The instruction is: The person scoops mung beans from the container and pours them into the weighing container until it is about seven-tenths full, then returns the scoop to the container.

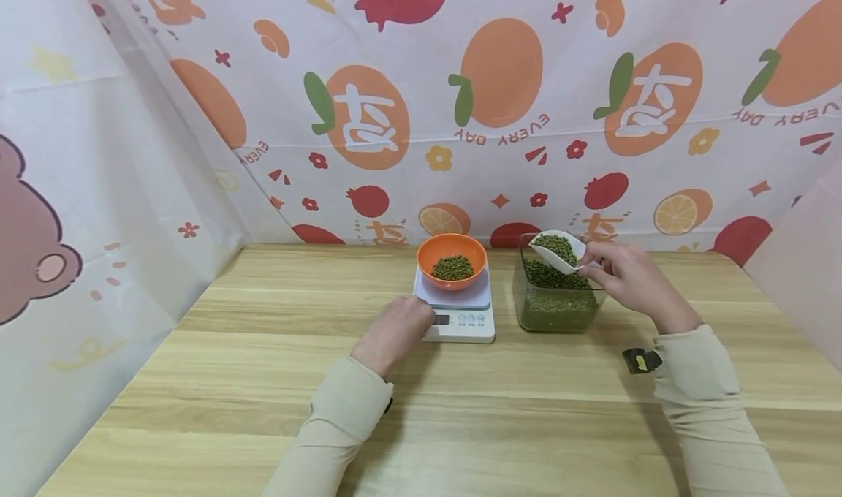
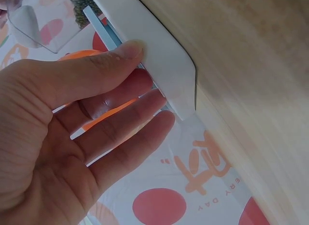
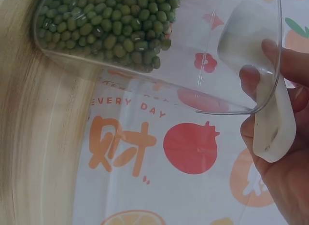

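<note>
An orange bowl with a small heap of green mung beans stands on a white kitchen scale. At the scale's front left corner is my left hand; its thumb rests against the side of the scale in the left wrist view, with the other fingers loosely bent along the edge. My right hand grips a white scoop by its handle. The scoop is heaped with mung beans and tilts left over a clear container, which holds many more beans.
Bowl, scale and container stand near the back edge of the wooden table. A printed fruit curtain hangs right behind them. A black strap hangs by the right sleeve.
</note>
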Demonstrator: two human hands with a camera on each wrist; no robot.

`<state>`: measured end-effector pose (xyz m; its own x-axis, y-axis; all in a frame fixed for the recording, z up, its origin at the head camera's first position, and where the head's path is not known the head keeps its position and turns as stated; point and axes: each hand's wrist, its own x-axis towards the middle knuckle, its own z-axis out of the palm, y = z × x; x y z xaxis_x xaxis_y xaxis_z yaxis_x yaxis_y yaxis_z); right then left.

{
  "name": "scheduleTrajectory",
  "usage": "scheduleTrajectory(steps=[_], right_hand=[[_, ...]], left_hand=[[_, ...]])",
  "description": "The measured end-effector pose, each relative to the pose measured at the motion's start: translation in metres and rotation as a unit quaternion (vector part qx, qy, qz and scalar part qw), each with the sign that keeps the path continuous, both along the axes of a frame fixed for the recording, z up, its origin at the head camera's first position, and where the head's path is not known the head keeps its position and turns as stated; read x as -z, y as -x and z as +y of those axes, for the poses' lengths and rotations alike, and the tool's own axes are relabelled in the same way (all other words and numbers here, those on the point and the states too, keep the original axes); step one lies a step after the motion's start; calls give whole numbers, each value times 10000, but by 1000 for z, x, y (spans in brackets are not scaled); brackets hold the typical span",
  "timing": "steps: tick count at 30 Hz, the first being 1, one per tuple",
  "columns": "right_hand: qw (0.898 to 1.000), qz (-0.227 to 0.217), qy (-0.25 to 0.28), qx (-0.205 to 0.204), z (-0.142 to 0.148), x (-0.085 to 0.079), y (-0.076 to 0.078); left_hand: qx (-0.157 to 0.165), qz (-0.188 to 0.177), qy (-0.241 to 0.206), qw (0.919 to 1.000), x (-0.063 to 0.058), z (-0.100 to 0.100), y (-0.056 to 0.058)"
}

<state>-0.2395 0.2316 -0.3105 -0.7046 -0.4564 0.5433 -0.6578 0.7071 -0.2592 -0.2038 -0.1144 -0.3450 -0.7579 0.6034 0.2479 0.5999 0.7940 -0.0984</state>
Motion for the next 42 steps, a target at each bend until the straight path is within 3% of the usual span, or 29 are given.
scheduleTrajectory(steps=[15,24,42], right_hand=[[9997,49,204,153,4,-3,-4],[9998,-40,171,120,5,-4,-3],[9998,32,-132,-108,2,-11,1]], left_hand=[[247,316,-263,9988,1,-1,0],[111,185,-19,9998,-1,-1,0],[135,146,-64,9998,-1,-1,1]])
